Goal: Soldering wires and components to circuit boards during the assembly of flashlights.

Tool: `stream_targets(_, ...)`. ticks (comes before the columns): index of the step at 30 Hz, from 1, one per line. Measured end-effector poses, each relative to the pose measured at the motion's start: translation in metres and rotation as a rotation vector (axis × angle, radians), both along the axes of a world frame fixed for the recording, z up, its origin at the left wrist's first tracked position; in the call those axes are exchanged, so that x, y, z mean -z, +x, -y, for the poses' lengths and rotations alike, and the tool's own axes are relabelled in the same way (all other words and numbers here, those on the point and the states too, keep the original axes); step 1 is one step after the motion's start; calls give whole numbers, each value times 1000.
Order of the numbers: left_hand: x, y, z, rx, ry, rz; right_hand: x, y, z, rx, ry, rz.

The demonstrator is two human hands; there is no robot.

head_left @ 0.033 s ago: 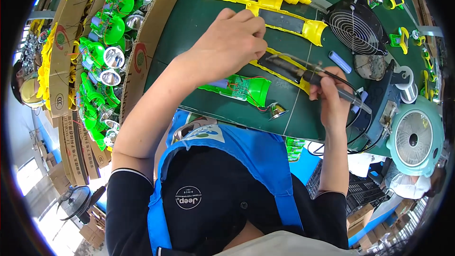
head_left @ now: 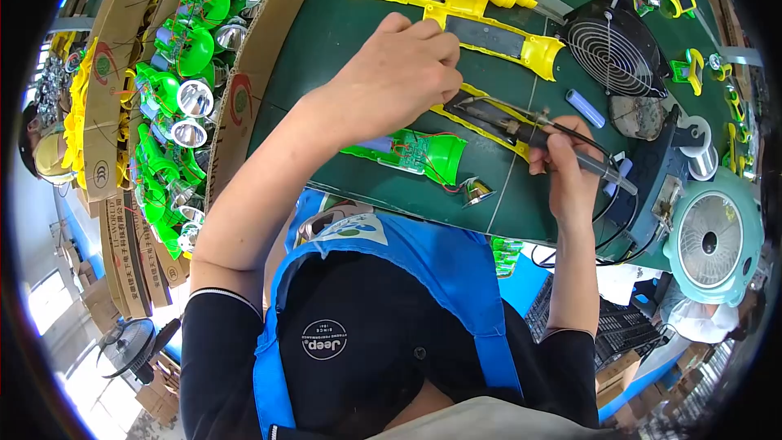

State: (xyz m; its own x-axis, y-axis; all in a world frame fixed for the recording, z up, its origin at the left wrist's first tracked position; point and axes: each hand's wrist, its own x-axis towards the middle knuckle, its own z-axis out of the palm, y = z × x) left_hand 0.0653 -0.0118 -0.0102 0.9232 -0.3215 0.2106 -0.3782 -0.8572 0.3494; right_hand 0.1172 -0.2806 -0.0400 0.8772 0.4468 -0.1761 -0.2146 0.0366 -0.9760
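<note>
My right hand (head_left: pixel 565 156) is closed round the handle of a soldering iron (head_left: pixel 599 168). Its metal front reaches left over a yellow casing half (head_left: pixel 486 112) with a dark panel. At that casing's far left end, my left hand (head_left: pixel 407 69) has its fingers curled down and pressed together; whatever they pinch is hidden beneath them. Nearer me lies a green lamp housing (head_left: pixel 442 160) with a circuit board (head_left: pixel 413 150) and red wires, partly under my left forearm. A small reflector (head_left: pixel 476 191) lies beside its right end.
More yellow casings (head_left: pixel 538 55) lie at the back. A black fan with a grille (head_left: pixel 604 53), a blue-grey cell (head_left: pixel 585 108), a solder spool (head_left: pixel 700 149) and a teal fan (head_left: pixel 710 240) stand right. On the left, a cardboard box (head_left: pixel 238 106) holds several green lamp housings.
The soldering iron and my right hand have shifted very slightly. My left hand stays at the casing's end.
</note>
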Motion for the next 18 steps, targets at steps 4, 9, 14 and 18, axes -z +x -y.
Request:
stream_targets(4,-1,7,0,57,250,-50,3,0,-5,2,-79,4)
stream_targets(9,5,9,-4,67,213,-56,1,3,-8,-13,-114,5)
stream_targets(14,3,8,-11,87,56,-74,3,4,-6,16,-89,11)
stream_targets(18,7,6,-9,101,92,-95,6,5,-2,-1,-94,-13)
